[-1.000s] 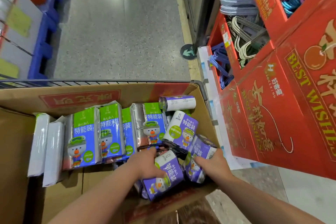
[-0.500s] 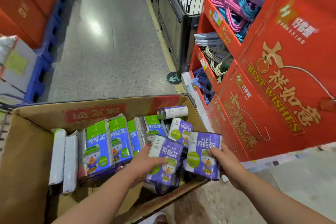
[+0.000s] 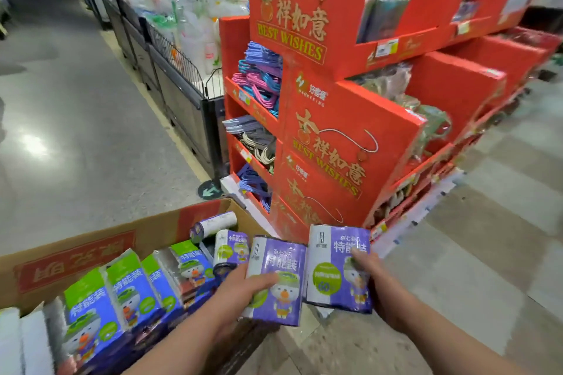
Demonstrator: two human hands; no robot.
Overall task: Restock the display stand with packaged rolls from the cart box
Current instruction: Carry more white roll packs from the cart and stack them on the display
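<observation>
A person's left hand (image 3: 242, 286) grips a purple roll pack (image 3: 281, 262) while the right hand (image 3: 377, 280) grips a second pack (image 3: 330, 256). Both are held upright, side by side, at the cart box (image 3: 91, 248) corner, before the red display stand (image 3: 335, 137).

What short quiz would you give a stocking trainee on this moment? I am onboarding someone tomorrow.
1. True or false: the left hand is empty.
2. Where is the right purple pack? A) gripped in the right hand B) on a red shelf C) lying on the floor
3. Fill in: the green-and-blue packs stand in the ____.
Key: 1 false, it grips the left purple pack. 2 A. 3 cart box.
</observation>
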